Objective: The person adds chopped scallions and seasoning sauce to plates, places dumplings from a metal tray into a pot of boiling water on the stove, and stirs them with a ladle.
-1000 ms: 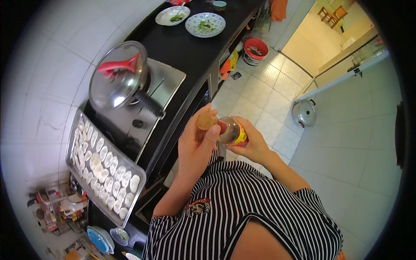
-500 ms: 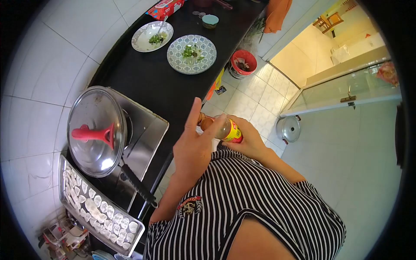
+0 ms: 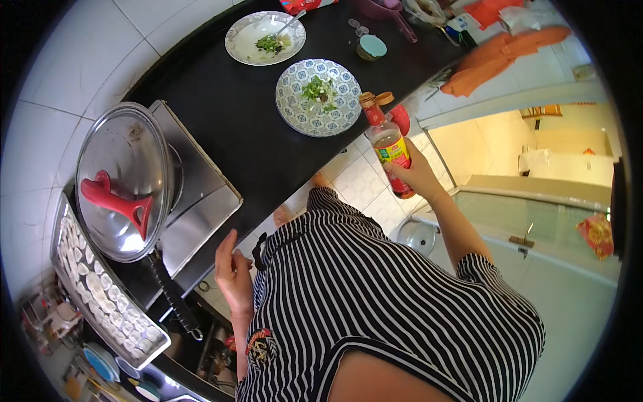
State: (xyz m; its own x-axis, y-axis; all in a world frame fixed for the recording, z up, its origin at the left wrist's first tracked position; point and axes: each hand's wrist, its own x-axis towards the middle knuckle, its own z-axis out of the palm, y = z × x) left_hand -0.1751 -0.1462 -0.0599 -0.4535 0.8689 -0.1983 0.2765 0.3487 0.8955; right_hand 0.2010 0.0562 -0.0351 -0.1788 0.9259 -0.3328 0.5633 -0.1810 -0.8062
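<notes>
My right hand (image 3: 416, 173) is wrapped round a glass bottle (image 3: 390, 149) with a yellow and red label. The bottle's flip cap is open, and its neck leans toward a blue-patterned plate (image 3: 293, 100) of chopped greens on the black counter. Lower left, my left hand (image 3: 234, 273) hangs by the counter's edge with its fingers apart and nothing in it. Beyond the patterned plate is a white dish (image 3: 242, 41) with greens and a spoon.
A lidded pan (image 3: 120, 167) sits on the stove (image 3: 201, 221), its black handle (image 3: 175, 295) jutting over the edge. A tray (image 3: 153, 355) of dumplings lies lower left. A small jar (image 3: 370, 48) stands behind the plates. An orange cloth (image 3: 495, 61) hangs at the right.
My left hand has left the bottle's top and dropped to the lower left. My right hand has carried the bottle, now uncapped, up and right to beside the patterned plate. The view has shifted.
</notes>
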